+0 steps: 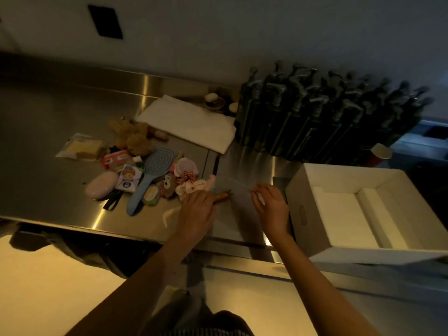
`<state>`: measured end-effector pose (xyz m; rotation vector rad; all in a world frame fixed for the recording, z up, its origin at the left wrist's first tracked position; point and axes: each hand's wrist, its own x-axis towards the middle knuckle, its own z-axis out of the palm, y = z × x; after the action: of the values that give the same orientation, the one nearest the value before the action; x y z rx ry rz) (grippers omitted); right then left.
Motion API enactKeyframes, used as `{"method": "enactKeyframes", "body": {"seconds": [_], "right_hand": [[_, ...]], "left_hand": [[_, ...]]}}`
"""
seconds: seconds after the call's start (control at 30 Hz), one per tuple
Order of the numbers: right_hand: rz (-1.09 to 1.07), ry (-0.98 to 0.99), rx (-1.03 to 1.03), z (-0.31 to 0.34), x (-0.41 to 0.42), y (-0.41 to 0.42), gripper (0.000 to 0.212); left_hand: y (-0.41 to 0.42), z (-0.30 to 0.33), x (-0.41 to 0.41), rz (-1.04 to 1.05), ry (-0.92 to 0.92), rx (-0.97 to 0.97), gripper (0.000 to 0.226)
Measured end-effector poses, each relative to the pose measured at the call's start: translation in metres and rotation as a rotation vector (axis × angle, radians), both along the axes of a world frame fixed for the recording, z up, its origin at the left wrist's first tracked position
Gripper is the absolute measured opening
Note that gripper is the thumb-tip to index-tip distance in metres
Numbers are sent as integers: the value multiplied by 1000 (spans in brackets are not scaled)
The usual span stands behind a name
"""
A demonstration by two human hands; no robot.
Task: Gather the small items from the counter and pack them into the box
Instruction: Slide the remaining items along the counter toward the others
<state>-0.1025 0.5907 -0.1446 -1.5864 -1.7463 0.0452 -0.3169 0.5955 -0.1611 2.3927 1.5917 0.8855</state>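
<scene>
Steel counter (pixel 60 112): item pile (pixel 145 170) left of hands; box (pixel 363 209) right.

Two bare forearms, sleeveless to the frame edge — left hand (pixel 197 212) and right hand (pixel 272 206) ungloved, without rings.

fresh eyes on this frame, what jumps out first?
The jumble of small items around a blue hairbrush at the middle left of the steel counter, with both hands just right of it. The left hand has its grip on a small orange-brown item, and the right hand pinches something small and pale. At right sits the open white box, with a dense block of dark pump bottles behind it.
</scene>
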Motion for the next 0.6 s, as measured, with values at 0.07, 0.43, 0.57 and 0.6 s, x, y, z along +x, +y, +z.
{"method": "enactKeyframes", "body": {"seconds": [0.07, 0.43, 0.57, 0.6], "right_hand": [[-75, 61, 2, 3, 5, -10, 16], [-389, 209, 6, 20, -14, -78, 29], [-423, 224, 33, 20, -20, -84, 24], [-432, 220, 38, 19, -22, -84, 22]], "left_hand": [[9, 3, 9, -65, -7, -30, 34], [54, -23, 36, -269, 128, -234, 35], [59, -26, 38, -239, 169, -294, 45], [60, -27, 39, -230, 183, -313, 46]]}}
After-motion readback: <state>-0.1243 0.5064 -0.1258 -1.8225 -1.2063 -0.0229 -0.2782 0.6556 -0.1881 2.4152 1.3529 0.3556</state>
